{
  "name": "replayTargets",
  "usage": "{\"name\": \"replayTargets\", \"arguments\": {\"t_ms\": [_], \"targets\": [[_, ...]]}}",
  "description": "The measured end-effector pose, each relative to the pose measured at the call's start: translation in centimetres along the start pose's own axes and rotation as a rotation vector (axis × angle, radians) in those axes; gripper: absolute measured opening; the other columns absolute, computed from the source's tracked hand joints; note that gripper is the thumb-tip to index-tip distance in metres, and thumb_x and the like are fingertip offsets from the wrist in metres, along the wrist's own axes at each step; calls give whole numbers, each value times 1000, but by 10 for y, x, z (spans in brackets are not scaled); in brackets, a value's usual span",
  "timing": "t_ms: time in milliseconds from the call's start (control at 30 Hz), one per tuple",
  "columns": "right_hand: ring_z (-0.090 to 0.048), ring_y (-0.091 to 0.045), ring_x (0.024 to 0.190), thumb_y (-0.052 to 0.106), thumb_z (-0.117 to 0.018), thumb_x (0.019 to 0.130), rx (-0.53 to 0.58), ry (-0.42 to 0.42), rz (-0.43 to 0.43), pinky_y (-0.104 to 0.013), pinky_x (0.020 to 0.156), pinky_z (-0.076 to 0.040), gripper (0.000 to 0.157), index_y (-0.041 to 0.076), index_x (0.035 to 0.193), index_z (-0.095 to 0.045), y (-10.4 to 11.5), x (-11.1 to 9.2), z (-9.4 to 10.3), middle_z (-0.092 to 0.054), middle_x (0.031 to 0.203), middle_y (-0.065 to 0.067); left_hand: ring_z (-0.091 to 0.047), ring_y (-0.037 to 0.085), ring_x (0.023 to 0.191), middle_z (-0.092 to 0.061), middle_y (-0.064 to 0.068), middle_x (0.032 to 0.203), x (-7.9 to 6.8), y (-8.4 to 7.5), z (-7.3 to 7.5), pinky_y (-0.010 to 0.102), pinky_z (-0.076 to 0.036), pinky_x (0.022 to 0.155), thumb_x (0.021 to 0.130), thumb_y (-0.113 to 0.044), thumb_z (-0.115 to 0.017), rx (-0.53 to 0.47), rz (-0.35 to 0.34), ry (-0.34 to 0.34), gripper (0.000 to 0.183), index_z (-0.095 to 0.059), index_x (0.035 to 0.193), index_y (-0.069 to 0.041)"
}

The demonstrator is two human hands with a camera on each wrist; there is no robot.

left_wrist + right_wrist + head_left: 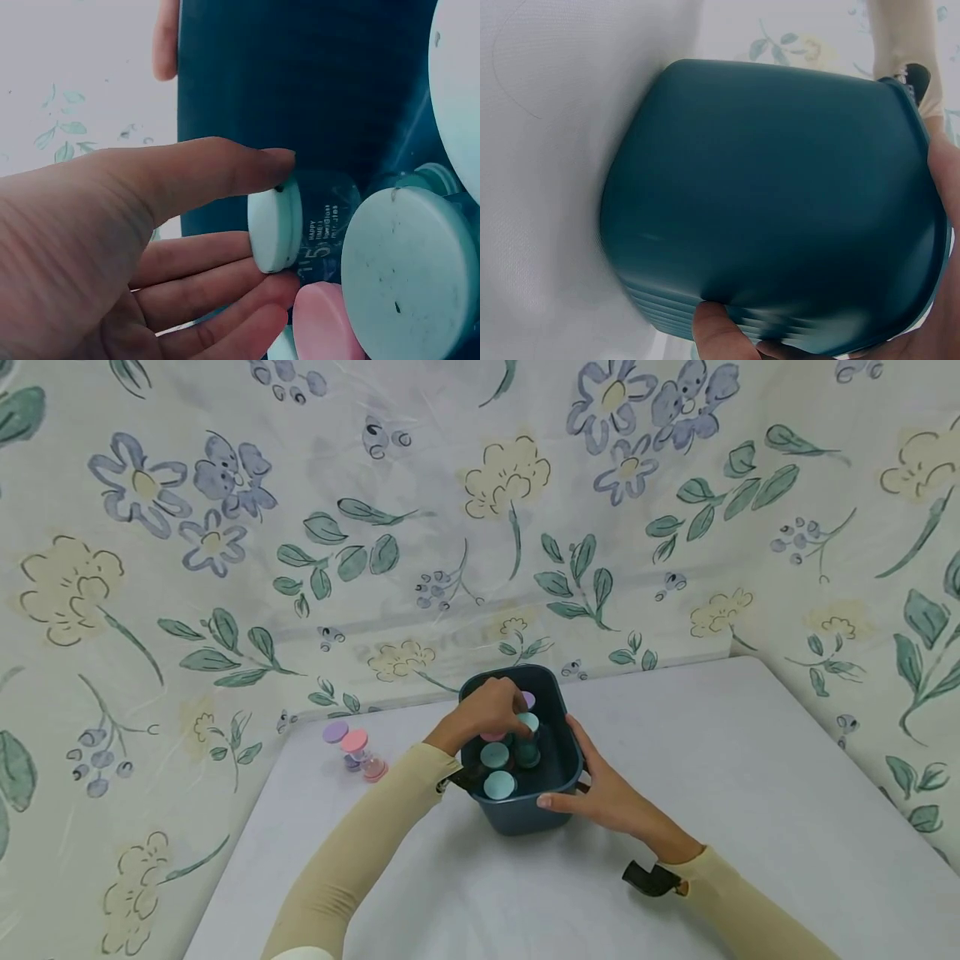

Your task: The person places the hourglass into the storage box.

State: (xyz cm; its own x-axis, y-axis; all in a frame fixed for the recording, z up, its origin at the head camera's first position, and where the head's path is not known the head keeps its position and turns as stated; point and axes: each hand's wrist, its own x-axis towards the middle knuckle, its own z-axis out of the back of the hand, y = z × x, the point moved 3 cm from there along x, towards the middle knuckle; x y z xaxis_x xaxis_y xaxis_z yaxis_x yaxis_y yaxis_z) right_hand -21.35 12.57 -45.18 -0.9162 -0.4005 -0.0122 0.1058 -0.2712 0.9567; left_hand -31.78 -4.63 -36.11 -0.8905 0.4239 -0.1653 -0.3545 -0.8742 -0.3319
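Observation:
Inside a dark teal plastic bin (525, 820), my left hand (483, 714) pinches a sand timer with mint end caps (274, 229) between thumb and fingers. Its clear tube carries a printed "5" in the left wrist view. Beside it in the bin stand more sand timers: mint caps (499, 785) near the front, a pink cap (326, 322) and a lilac cap (529, 699) partly behind my fingers. My right hand (600, 789) grips the bin's front right corner, thumb over the front rim and fingers along the right side, on its ribbed wall (667, 306).
Left of the bin, a pink sand timer (363, 753) and a lilac one (336, 732) stand close together on the white table (690, 735). Behind the table hangs a floral cloth (450, 527), which also runs along both sides.

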Motion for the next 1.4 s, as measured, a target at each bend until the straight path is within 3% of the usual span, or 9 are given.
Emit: {"name": "replayTargets", "arguments": {"t_ms": [300, 833, 1000, 1200, 1400], "targets": [[-13, -37, 154, 41, -80, 80, 31, 11, 13, -57, 112, -37, 113, 49, 153, 5, -1, 0, 0, 2, 168, 1, -71, 18, 94, -74, 6, 110, 2, -2, -4, 34, -59, 87, 78, -26, -83, 69, -8, 25, 36, -75, 108, -8], [-15, -40, 153, 42, -80, 79, 9, -3, 8, -57, 111, -38, 112, 48, 154, 4, 0, 0, 1, 0, 168, -2, -70, 22, 102, -72, 10, 118, -1, -6, 0, 37, -58, 92, 81, -23, -81, 42, -16, 58, 43, -70, 119, -5], [-15, -40, 153, 42, -81, 79, 13, -2, 5, -57, 111, -38, 113, 47, 154, 4, 0, 0, 0, -1, 168, -2, -70, 22, 105, -72, 10, 118, -9, -6, 11, 35, -58, 91, 81, -26, -81, 4, -33, 44, 49, -68, 124, -6], [-14, -41, 153, 43, -81, 78, -4, -16, 1, -57, 110, -38, 113, 47, 154, 3, 1, -1, 0, -1, 168, -2, -70, 23, 106, -72, 11, 117, -23, -6, 38, 36, -58, 94, 85, -27, -76, -116, -123, -13, 46, -67, 123, -2], [-16, -42, 152, 42, -82, 78, -2, -17, -3, -58, 110, -39, 114, 47, 154, 3, 0, -1, -3, -2, 168, -3, -68, 24, 112, -70, 12, 122, -44, 5, 58, 40, -56, 97, 89, -31, -72, -217, -111, -68, 49, -64, 127, -1]]}}
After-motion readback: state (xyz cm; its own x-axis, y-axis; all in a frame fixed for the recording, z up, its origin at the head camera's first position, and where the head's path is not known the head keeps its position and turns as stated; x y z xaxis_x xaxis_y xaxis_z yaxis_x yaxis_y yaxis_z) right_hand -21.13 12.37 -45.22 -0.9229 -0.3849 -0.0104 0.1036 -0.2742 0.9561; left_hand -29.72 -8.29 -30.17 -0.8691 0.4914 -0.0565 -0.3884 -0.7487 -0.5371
